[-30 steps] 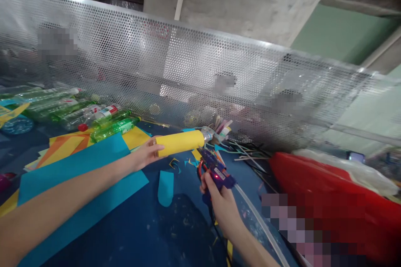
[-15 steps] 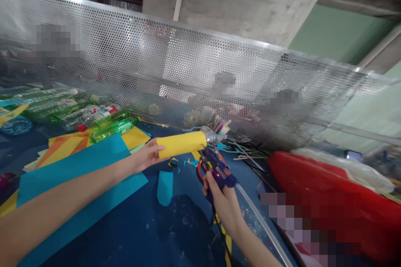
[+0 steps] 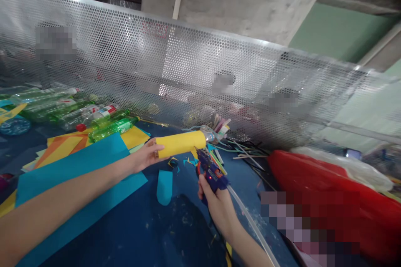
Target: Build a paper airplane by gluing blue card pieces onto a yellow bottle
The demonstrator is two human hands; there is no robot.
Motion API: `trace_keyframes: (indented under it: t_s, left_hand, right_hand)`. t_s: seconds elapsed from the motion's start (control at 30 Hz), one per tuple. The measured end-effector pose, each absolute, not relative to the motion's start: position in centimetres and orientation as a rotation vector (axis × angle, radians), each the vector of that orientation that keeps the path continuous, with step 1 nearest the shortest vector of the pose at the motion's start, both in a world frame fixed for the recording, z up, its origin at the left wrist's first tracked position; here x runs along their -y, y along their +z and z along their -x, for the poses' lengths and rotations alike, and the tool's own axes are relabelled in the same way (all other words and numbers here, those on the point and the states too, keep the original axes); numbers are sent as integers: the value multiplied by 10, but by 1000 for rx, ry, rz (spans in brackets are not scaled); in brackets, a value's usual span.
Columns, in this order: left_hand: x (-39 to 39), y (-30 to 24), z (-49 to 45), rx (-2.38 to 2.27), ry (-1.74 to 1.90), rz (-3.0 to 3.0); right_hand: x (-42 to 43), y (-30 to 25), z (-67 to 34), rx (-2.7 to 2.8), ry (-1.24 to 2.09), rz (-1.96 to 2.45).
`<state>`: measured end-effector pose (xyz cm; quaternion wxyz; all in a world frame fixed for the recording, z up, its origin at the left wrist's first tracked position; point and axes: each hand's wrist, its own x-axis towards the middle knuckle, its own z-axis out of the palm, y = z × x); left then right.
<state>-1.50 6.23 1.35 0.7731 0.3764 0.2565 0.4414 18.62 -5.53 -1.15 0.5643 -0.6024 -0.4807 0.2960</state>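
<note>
My left hand is closed on the base end of a plastic bottle wrapped in yellow paper, held sideways above the blue table. Its clear neck points right. My right hand grips a blue glue gun with a small red light lit. The gun's tip meets the underside of the yellow wrap near the neck end. A clear glue stick trails back from the gun.
Several green and clear plastic bottles lie at the back left. Teal paper, yellow and orange sheets and a small teal cut piece cover the table. Sticks and straws lie near the perforated metal screen. A red bag sits on the right.
The glue gun's tip has shifted slightly left along the underside of the yellow wrap. My left hand keeps the bottle nearly still.
</note>
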Motion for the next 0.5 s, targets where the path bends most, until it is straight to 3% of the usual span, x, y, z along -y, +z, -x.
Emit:
trace_keyframes:
  t_s: [0.5]
  left_hand:
    - [-61, 13, 14, -564, 966, -862]
  right_hand:
    - [56, -12, -185, 1174, 738, 1497]
